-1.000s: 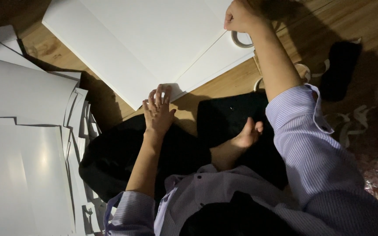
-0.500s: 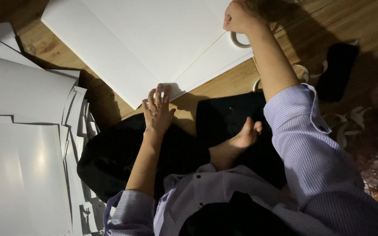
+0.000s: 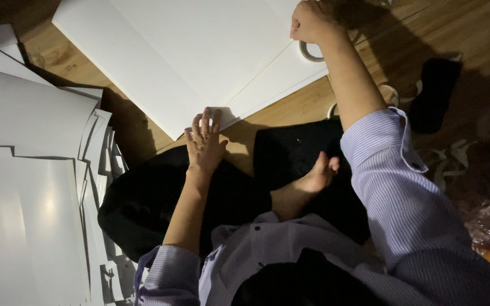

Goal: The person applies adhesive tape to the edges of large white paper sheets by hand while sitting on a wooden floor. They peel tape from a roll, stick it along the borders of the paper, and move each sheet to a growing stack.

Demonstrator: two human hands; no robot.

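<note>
Broadly, nothing has shifted in the last second: the white board (image 3: 199, 51) lies on the wooden floor (image 3: 307, 105) where it was, only the view drifting slightly. Glossy sheets (image 3: 29, 187) are stacked at the left. The left hand (image 3: 204, 143) stays flat, fingers spread, pressing the board's near corner. The right hand (image 3: 311, 22) remains clenched at the far edge (what it pinches, I cannot tell), beside a tape roll (image 3: 311, 52).

The right hand (image 3: 312, 22) hides its grip; white board (image 3: 199, 51) cut off.
</note>
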